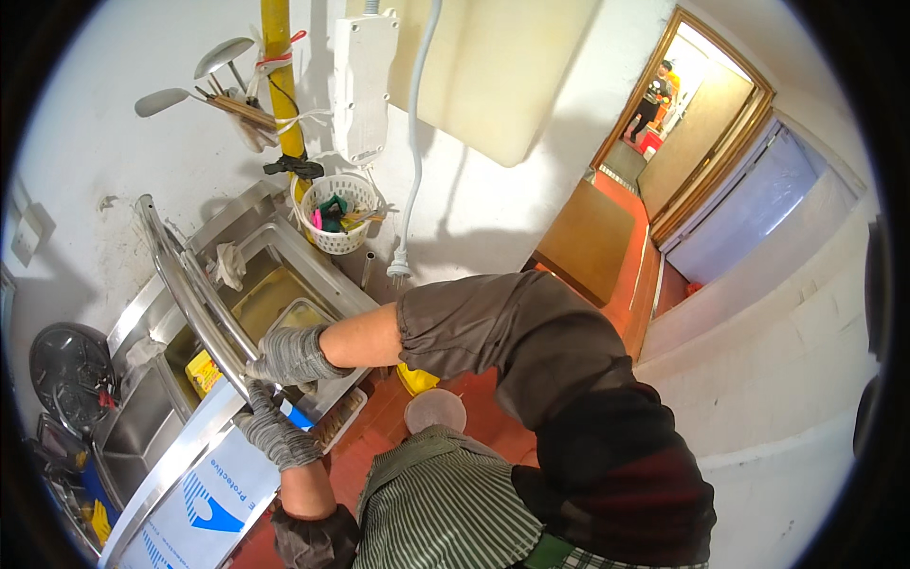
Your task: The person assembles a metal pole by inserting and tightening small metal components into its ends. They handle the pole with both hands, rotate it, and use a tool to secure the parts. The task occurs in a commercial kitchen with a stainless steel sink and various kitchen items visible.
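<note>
My right hand (296,357), in a grey knit glove, is closed around the lower end of a pair of shiny metal tubes (194,299). The tubes slant up to the left across a sink. Just below it, my left hand (273,425), gloved the same way, is closed on the edge of a panel (194,503) with a metal rim and white protective film printed in blue. Tubes and panel meet at my hands; the gloves hide the joint. A blue strip (296,414) shows beside my left fingers.
Behind the tubes stands a steel sink (275,237) with murky water. A white basket (336,213) and several ladles (224,59) hang by a yellow pipe (276,85). A cable with a plug (399,267) dangles nearby. Another person (654,98) stands beyond the doorway.
</note>
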Demonstrator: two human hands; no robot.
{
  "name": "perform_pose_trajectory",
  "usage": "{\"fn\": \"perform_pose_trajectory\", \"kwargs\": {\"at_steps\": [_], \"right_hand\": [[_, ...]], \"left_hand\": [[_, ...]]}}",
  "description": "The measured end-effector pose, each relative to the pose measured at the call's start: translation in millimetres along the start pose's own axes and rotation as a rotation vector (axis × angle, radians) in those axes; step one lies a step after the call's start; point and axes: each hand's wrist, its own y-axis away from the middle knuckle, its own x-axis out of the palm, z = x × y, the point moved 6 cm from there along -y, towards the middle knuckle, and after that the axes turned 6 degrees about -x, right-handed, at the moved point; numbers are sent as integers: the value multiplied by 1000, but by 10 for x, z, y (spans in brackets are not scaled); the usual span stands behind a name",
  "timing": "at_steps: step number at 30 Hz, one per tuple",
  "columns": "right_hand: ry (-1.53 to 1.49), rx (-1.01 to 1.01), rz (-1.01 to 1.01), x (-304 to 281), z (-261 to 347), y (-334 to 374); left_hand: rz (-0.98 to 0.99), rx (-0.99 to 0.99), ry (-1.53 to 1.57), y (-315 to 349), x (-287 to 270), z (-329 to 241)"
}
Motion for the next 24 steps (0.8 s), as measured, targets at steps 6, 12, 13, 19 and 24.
{"fn": "perform_pose_trajectory", "kwargs": {"at_steps": [6,12,13,19,24], "right_hand": [[356,-247,-112,-148,195,9],[1001,-502,-18,-167,383,-34],[1051,-601,37,-92,434,-25],[130,-245,-69,-48,304,44],[-651,265,106,59,165,75]], "left_hand": [[13,-4,-59,45,14,-35],[53,-47,54,82,49,-48],[154,-19,201,134,100,-38],[161,20,-22,108,-42,-8],[133,-128,-143,-20,-106,198]]}}
